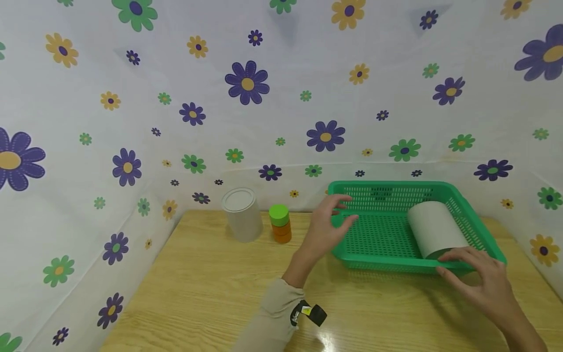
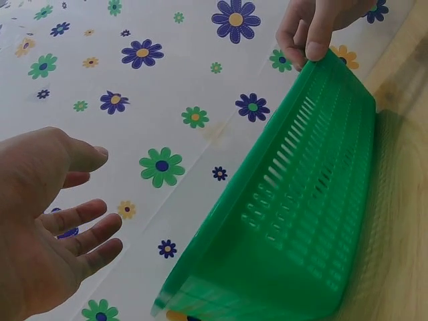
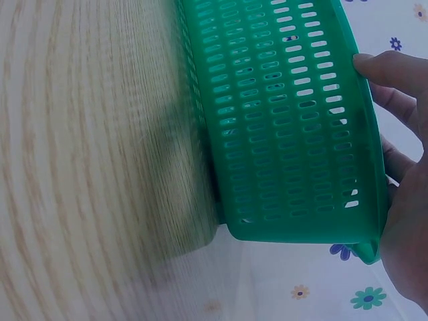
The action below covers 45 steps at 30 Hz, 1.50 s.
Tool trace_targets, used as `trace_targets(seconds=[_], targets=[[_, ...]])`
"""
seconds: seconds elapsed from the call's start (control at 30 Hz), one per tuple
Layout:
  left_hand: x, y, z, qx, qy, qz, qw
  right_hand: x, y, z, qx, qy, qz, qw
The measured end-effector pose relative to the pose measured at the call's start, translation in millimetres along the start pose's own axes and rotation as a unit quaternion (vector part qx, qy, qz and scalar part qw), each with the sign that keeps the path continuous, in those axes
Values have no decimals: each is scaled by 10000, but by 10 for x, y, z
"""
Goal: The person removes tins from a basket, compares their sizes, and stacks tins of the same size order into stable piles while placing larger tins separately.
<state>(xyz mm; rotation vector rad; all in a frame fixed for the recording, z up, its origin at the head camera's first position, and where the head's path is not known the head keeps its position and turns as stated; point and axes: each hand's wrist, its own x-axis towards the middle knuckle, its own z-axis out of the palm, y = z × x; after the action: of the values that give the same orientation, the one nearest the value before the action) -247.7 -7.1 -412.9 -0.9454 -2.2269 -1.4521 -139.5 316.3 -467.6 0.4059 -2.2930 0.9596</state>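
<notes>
A green plastic basket (image 1: 378, 239) with slotted walls stands on the table. Inside it, toward the right, a white can-like cylinder (image 1: 435, 225) lies on its side. My right hand (image 1: 481, 283) grips the near rim at the right, thumb outside and fingers over the edge, as the left wrist view also shows. At the basket's left end is my left hand (image 1: 323, 225), fingers spread and loosely bent around nothing. The left wrist view shows this hand (image 2: 47, 221) apart from the basket wall (image 2: 294, 221).
Left of the basket, a small orange bottle with a green cap (image 1: 280, 224) stands near the table's back edge. Beside it is an upright white lidded can (image 1: 243, 215). A flower-patterned sheet (image 1: 281, 98) hangs behind and along the sides of the wooden table (image 1: 198, 293).
</notes>
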Motion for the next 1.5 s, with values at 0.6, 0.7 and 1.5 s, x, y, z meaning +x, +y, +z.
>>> trace_targets(seconds=[0.6,0.7,1.5], targets=[[142,112,382,278,-512,-603,9965,6,-2,8,-6,6,15,10000],[162,99,438,410,-556,-600,9958,8,-2,11,-19,-28,43,10000],[423,184,1022,67,-1154,-1383,9836,17,26,2,1,-31,-13,10000]])
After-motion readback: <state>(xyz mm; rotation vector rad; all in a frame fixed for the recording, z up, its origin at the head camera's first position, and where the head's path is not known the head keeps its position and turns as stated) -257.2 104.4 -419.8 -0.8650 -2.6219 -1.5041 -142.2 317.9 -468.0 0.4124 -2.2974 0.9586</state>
